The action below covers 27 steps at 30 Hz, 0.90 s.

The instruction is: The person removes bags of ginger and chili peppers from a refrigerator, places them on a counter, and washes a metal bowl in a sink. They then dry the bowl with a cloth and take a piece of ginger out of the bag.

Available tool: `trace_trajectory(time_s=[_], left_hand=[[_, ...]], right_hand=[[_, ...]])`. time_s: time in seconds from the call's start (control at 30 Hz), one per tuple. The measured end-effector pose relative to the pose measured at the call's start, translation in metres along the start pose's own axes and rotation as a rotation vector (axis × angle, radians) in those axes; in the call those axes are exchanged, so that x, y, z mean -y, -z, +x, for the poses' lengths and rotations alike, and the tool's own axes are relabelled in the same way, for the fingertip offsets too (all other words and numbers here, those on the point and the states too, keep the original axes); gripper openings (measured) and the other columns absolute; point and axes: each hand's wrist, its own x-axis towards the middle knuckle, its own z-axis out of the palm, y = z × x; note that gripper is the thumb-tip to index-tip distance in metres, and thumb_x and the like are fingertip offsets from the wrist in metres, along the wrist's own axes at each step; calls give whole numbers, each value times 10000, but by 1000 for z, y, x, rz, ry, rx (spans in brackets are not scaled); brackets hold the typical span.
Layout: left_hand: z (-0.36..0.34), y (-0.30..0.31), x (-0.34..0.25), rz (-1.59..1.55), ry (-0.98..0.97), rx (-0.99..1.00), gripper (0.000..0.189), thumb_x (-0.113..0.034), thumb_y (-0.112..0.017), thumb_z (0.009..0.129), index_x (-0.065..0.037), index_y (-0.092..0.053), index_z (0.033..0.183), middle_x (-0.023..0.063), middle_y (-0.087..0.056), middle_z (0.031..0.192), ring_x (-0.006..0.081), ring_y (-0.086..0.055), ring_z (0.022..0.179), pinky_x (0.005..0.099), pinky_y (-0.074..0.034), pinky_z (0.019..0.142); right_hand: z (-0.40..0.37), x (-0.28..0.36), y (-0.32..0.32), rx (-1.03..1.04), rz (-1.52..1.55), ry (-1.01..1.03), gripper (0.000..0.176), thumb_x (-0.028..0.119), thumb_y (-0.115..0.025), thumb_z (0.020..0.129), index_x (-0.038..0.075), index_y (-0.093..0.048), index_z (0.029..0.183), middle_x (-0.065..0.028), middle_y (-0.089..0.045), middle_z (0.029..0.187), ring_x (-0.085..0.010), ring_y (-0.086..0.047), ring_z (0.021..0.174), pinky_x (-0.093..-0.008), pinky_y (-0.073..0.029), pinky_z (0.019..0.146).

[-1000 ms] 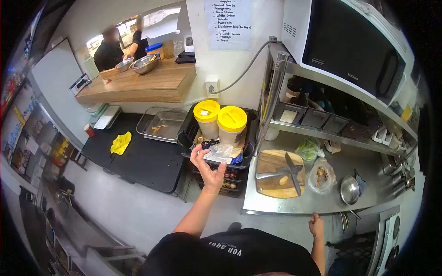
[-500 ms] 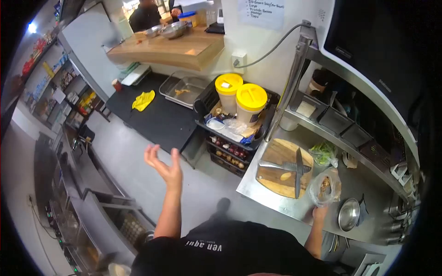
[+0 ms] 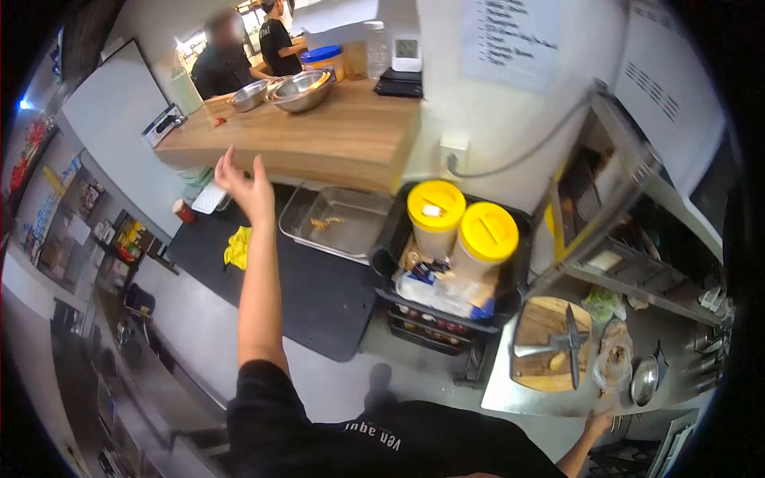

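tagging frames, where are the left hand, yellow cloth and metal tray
left hand [image 3: 244,185], head view, on its middle
yellow cloth [image 3: 237,248], head view, on its middle
metal tray [image 3: 358,227], head view, on its bare base

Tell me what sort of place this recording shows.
Most likely a restaurant's working kitchen. A steel counter carries a cutting board with a knife. Metal mixing bowls sit on a wooden ledge where other people stand, and a paper list hangs on the wall.

Clear plastic bag [image 3: 612,362] on steel counter [image 3: 510,396]
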Motion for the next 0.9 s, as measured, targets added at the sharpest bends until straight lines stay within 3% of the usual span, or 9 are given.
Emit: trace_trajectory(time_s=[0.13, 0.2, 0.4, 0.43, 0.5, 0.6, 0.67, 0.77, 0.9], left_hand=[[99, -101, 139, 320, -172, 84, 654, -120, -726, 736, -57, -414, 1307, 218, -378, 1296, 370, -400, 1179, 425, -355, 1007], [136, -129, 171, 511, -175, 410, 783, -99, -729, 700, -37, -325, 1368, 223, -346, 1375, 391, -391, 1222, 431, -364, 1019], [193, -190, 309, 432, -115, 563, 804, 41, -549, 729, -38, -194, 1446, 207, -217, 1487, 348, -302, 1343, 373, -301, 1094], [197, -193, 316, 415, -81, 609, 801, 61, -514, 731, -43, -182, 1452, 205, -204, 1495, 338, -295, 1350, 372, -294, 1099], [207, -193, 323, 427, -57, 643, 785, -43, -637, 752, -60, -247, 1433, 178, -244, 1479, 321, -261, 1364, 365, -283, 1110], [210, -184, 312, 450, -11, 675, 613, -79, -685, 735, -96, -464, 1306, 166, -410, 1351, 335, -408, 1254, 380, -379, 1028], [206, -169, 306, 458, -66, 542, 360, -95, -728, 704, -67, -614, 1044, 157, -534, 1121, 344, -535, 1059, 400, -453, 893], [199, -136, 308, 278, -254, 484, 239, -89, -744, 688, -24, -621, 882, 155, -558, 973, 347, -569, 929, 409, -468, 813], [180, -63, 286, 252, -379, 515, 204, -25, -708, 697, -15, -615, 877, 175, -569, 1043, 345, -572, 995, 388, -462, 860]], right_hand=[[-124, 40, 28, 199, -177, -205, 946, 245, -743, 708, -12, -185, 1428, -280, -410, 1320, -426, -390, 1226, -489, -298, 1049], [-170, 53, 48, 256, -117, -279, 937, 225, -739, 701, 8, -194, 1433, -282, -403, 1326, -424, -380, 1238, -483, -298, 1053], [-250, 56, 80, 387, -46, -402, 929, 200, -734, 687, 30, -207, 1432, -278, -425, 1298, -411, -403, 1221, -497, -311, 1040], [-256, 52, 81, 400, -43, -413, 929, 198, -734, 685, 30, -208, 1431, -276, -431, 1291, -409, -409, 1216, -501, -314, 1037], [-263, 46, 82, 424, -33, -429, 928, 196, -734, 681, 30, -209, 1429, -274, -442, 1277, -405, -422, 1205, -509, -319, 1031], [-268, 45, 79, 459, -12, -429, 927, 192, -733, 676, 30, -212, 1426, -271, -459, 1256, -399, -441, 1189, -521, -326, 1022], [-264, 45, 74, 479, 7, -416, 927, 190, -733, 673, 30, -214, 1424, -268, -471, 1242, -394, -453, 1178, -529, -332, 1015], [-244, 37, 54, 533, 51, -378, 926, 187, -733, 668, 31, -216, 1421, -265, -488, 1221, -388, -473, 1161, -541, -339, 1006], [-192, 14, 11, 701, 223, -363, 925, 182, -732, 661, 31, -220, 1417, -260, -511, 1193, -379, -498, 1139, -557, -349, 993]])
